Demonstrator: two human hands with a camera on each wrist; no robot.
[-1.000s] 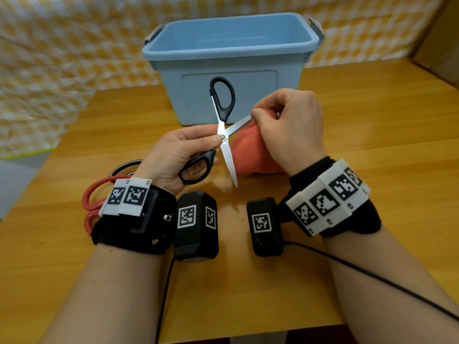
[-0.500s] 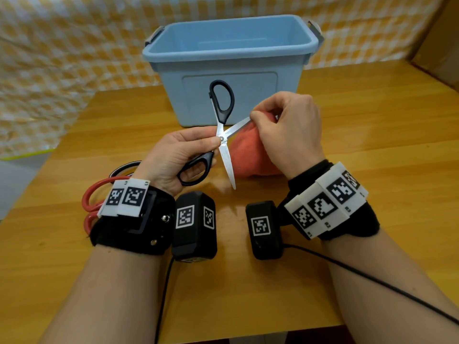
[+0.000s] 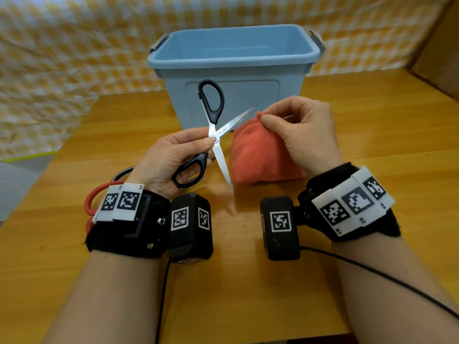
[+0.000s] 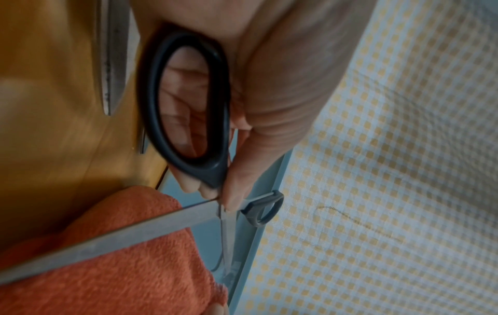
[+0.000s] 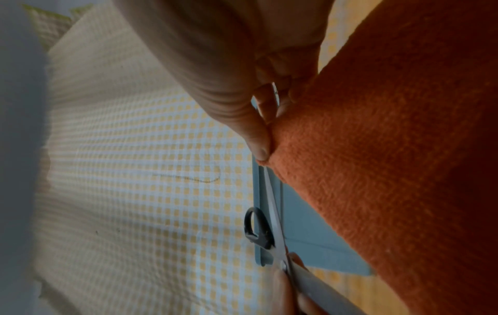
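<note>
Black-handled scissors (image 3: 221,162) are held up over the table with the blades spread wide. My left hand (image 3: 198,150) grips them, fingers curled round the lower handle loop (image 4: 149,96) and thumb on the pivot. The other loop points up in front of the bin. My right hand (image 3: 265,117) pinches the top corner of an orange cloth (image 3: 255,155), which hangs down to the table beside the blades. The upper blade (image 5: 272,204) runs just past that pinched corner of the cloth (image 5: 390,170). The lower blade crosses the cloth (image 4: 121,266) in the left wrist view.
An open blue plastic bin (image 3: 231,62) stands right behind the hands on the wooden table (image 3: 372,145). Red-handled scissors (image 3: 93,198) and another pair (image 3: 121,173) lie under my left wrist. A checked cloth covers the wall behind.
My right hand has drawn the cloth off the upper blade to the right, leaving the blade tip bare. My left hand still holds the scissors in about the same place.
</note>
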